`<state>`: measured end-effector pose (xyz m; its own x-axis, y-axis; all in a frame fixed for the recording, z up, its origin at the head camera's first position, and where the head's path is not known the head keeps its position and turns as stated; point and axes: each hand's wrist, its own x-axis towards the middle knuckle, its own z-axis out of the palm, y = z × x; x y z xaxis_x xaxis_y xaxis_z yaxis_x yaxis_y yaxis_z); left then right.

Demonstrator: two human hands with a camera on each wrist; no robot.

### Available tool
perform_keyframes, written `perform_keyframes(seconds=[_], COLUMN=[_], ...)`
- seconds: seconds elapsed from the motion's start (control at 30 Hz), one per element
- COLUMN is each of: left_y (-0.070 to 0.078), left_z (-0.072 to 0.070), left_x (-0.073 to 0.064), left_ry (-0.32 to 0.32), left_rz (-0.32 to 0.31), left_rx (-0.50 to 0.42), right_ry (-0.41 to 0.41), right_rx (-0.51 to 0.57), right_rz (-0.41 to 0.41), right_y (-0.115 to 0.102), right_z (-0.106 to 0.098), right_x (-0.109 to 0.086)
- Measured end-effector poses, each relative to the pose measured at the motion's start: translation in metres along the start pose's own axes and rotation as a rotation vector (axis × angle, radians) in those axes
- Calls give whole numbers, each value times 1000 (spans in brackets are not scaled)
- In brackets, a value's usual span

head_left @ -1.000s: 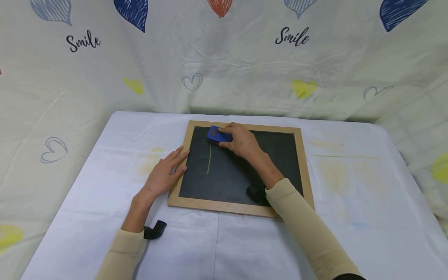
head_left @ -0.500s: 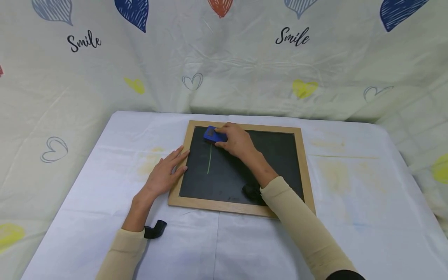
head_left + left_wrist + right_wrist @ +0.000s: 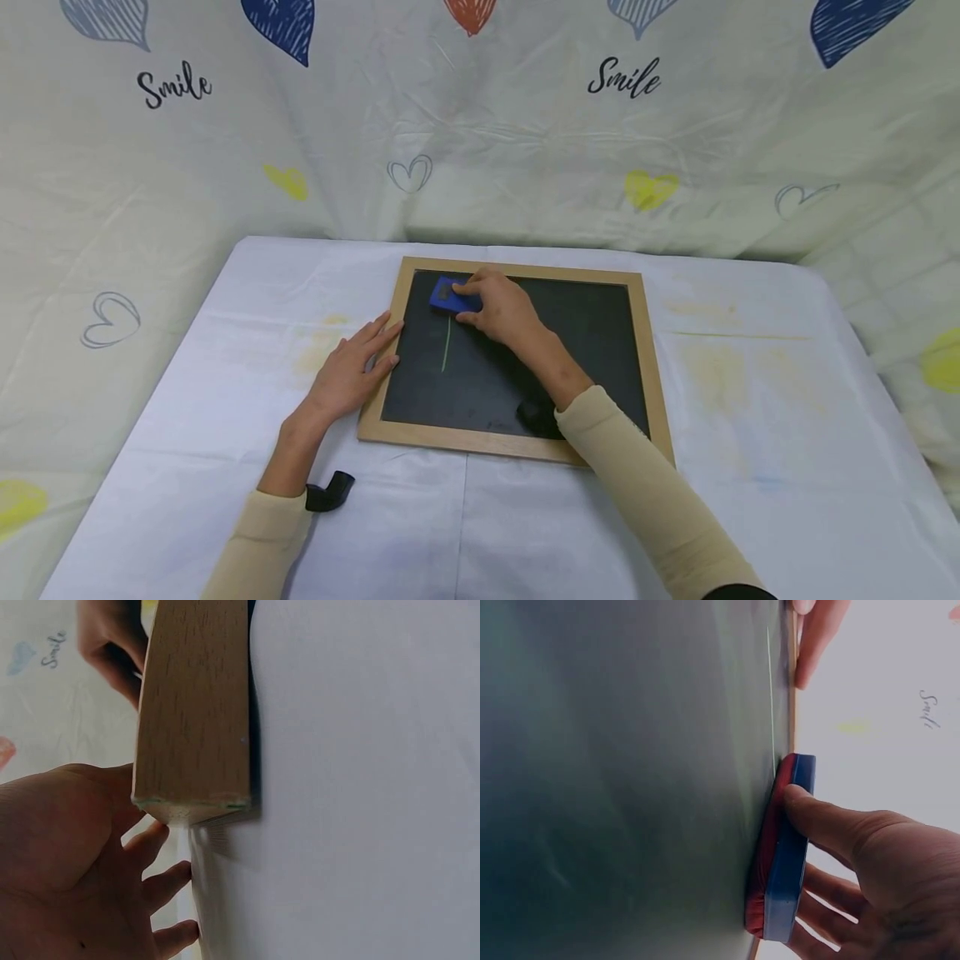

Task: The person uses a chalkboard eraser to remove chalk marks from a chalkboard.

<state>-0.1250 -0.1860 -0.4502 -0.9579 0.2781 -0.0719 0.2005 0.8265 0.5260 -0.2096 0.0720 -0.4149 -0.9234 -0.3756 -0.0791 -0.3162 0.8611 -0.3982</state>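
Observation:
A wood-framed chalkboard (image 3: 517,358) lies on the white-covered table. Near its upper left corner my right hand (image 3: 504,310) grips a blue chalkboard eraser (image 3: 444,297) between thumb and fingers. In the right wrist view the eraser (image 3: 784,862) shows a red felt side against the board. A thin green chalk line (image 3: 447,346) runs down the board from just below the eraser. My left hand (image 3: 351,373) lies with spread, straight fingers at the left side of the wooden frame (image 3: 377,417). The left wrist view shows this hand (image 3: 82,847) beside the frame's corner (image 3: 195,712).
Yellowish stains (image 3: 712,375) mark the cloth right of the board. A printed curtain (image 3: 510,125) with hearts and "Smile" lettering hangs behind the table. Black wrist-worn pieces (image 3: 330,492) show by each sleeve.
My right hand has slid the eraser left and slightly down toward me, covering more of the green line's upper end. The left hand stays in place on the frame.

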Motion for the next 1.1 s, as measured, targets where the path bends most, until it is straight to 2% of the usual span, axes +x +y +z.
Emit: perform_keyframes(seconds=[0.3,1.1], left_y=[-2,0], left_z=[-2,-3], left_x=[-1,-1], left_ry=[-10,-9], left_rz=[-4,6], left_rx=[10,6], right_ry=[-43,-109], right_rx=[3,-12], right_rz=[-44,-182], right_y=[-11,-34], right_z=[5,15], right_x=[-14,-76])
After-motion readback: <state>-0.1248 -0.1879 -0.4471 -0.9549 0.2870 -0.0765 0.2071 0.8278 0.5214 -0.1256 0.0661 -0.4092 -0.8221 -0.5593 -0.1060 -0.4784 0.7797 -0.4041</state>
